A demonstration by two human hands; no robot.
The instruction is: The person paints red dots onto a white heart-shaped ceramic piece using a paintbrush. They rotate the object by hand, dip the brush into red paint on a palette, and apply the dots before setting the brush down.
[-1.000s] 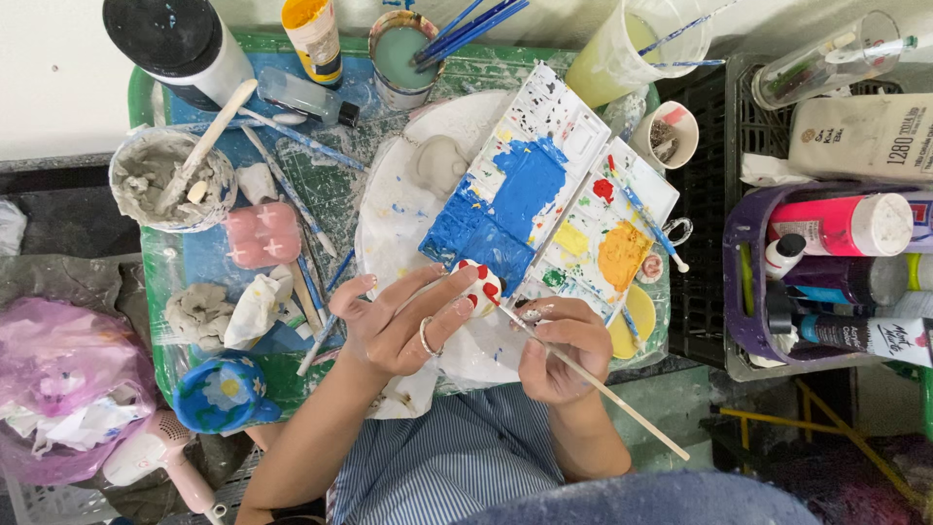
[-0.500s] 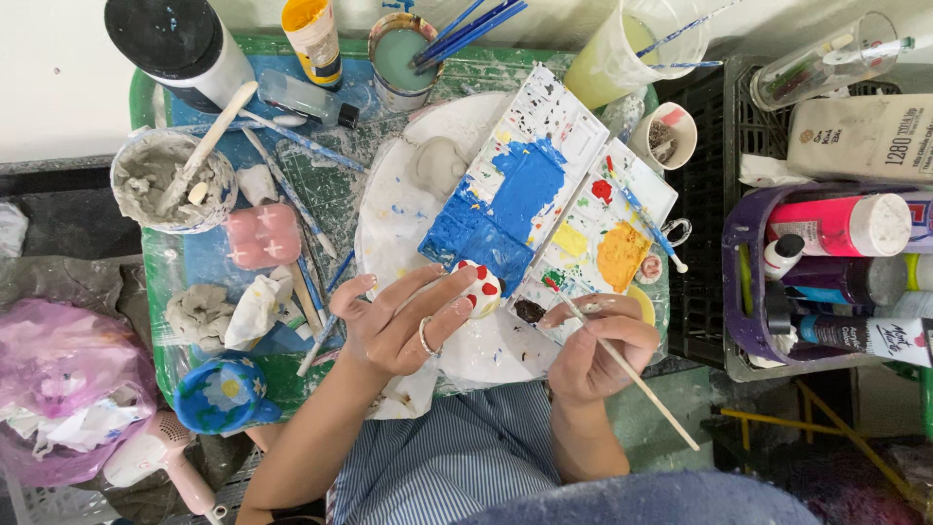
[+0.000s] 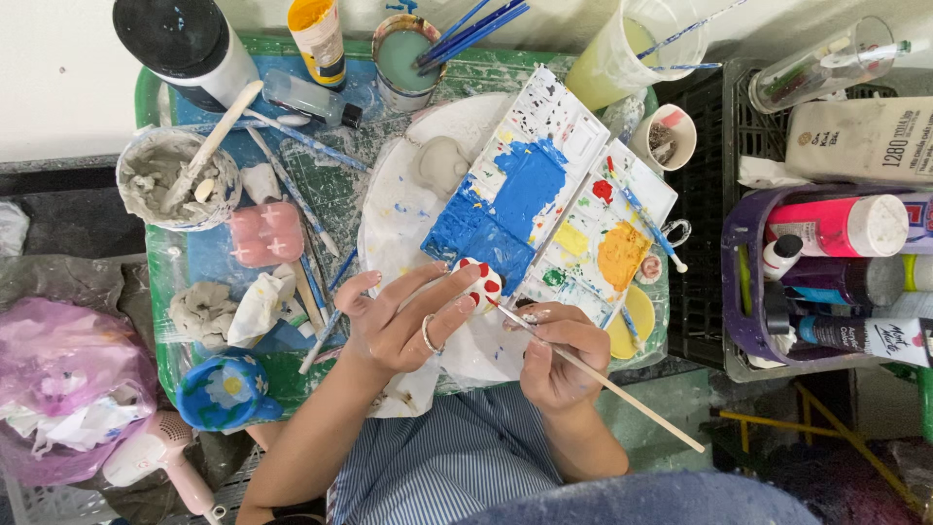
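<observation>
Above table (image 3: 165, 292), figurine (image 3: 479, 284) at left hand (image 3: 403, 326) fingertips.

Bright, even daylight; soft shadows, sharp, slight edge distortion.

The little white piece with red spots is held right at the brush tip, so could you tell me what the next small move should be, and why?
Probably a small dab of the brush tip onto a bare white patch of the spotted piece. The right hand already has the tip against it, the left hand pinches it steady, and white gaps remain between the red spots.
</observation>
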